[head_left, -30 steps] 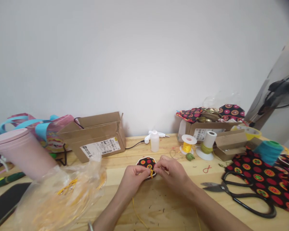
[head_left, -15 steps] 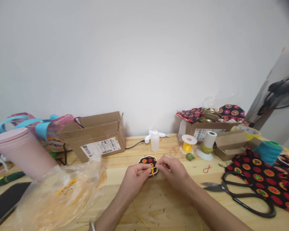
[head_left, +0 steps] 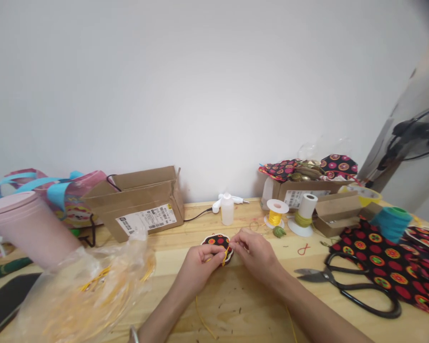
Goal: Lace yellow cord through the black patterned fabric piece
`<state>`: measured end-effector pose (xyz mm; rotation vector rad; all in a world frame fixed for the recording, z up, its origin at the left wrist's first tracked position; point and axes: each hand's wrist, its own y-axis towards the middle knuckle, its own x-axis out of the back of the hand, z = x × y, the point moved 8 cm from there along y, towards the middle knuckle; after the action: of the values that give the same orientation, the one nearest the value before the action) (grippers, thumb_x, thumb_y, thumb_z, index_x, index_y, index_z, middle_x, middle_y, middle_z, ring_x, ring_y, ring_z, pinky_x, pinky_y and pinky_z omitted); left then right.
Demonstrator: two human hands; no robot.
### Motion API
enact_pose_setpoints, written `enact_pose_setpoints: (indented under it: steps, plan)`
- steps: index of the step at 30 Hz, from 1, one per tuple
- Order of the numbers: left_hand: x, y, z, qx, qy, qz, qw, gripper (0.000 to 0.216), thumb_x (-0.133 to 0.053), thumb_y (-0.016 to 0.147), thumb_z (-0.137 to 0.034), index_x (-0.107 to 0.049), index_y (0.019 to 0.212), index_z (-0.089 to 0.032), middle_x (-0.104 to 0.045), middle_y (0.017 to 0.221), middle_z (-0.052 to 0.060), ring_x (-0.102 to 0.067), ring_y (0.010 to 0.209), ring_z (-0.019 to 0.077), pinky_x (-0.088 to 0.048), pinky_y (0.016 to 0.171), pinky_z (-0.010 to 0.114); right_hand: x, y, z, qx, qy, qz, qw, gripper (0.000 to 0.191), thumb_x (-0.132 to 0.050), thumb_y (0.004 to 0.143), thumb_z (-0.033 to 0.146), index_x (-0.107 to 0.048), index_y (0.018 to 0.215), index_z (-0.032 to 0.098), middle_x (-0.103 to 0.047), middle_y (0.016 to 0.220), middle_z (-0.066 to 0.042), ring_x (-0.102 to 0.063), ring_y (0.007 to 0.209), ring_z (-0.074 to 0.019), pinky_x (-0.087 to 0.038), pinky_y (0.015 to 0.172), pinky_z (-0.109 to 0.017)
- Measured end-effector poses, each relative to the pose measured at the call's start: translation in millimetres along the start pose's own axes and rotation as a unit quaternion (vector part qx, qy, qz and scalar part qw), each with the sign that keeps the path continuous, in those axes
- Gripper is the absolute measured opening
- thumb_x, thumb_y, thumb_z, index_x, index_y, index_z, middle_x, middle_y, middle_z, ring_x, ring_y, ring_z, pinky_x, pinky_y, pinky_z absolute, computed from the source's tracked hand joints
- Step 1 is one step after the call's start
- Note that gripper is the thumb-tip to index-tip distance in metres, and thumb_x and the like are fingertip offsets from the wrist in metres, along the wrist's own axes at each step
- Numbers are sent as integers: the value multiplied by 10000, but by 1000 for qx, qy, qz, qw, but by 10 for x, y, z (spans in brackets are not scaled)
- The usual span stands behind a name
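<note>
My left hand [head_left: 202, 265] pinches a thin yellow cord [head_left: 224, 259] near the middle of the table. Close beside it, my right hand [head_left: 253, 248] is closed in a pinch on the same cord, its fingertips almost meeting those of the left. Just behind the fingers lies a black patterned fabric piece [head_left: 214, 241] with a pale edge, partly covered by my hands. Loose cord trails down toward me below each wrist. Whether the cord is fastened to the fabric piece I cannot tell.
Black-handled scissors [head_left: 346, 285] and patterned cloth [head_left: 389, 259] lie at right. Behind stand a yellow cord spool [head_left: 276, 214], a green cord spool [head_left: 302, 221] and a white bottle [head_left: 227, 212]. At left are a plastic bag [head_left: 82, 295], a cardboard box [head_left: 136, 205] and a pink tumbler [head_left: 32, 228].
My view has shifted slightly. The yellow cord between my fingertips lay nearly level before and now slants upward to my right fingers. Both hands keep their pinch.
</note>
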<state>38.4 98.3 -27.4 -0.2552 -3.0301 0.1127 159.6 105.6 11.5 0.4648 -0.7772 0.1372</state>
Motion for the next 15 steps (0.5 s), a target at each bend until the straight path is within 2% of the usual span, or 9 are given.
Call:
enact_pose_setpoints:
  steps: [8,15]
  plan:
    - [51,18,3,9,-26,-28,999,178,-634,600,-274,-668,691,-124,-691,620,31,-585,557,127,-414,547,195,-23,-5,26,27,30,-2,999,121,-461,765,208,-559,695,191,-507,648,13,-460,616,-110,-318,533,-206]
    - [58,39,12,-2,5,-28,1000,194,-610,623,-293,-667,689,-120,-680,609,31,-575,547,134,-401,519,196,-64,-9,97,69,76,7,995,126,-473,762,193,-562,674,180,-507,655,10,-461,605,-100,-331,549,-205]
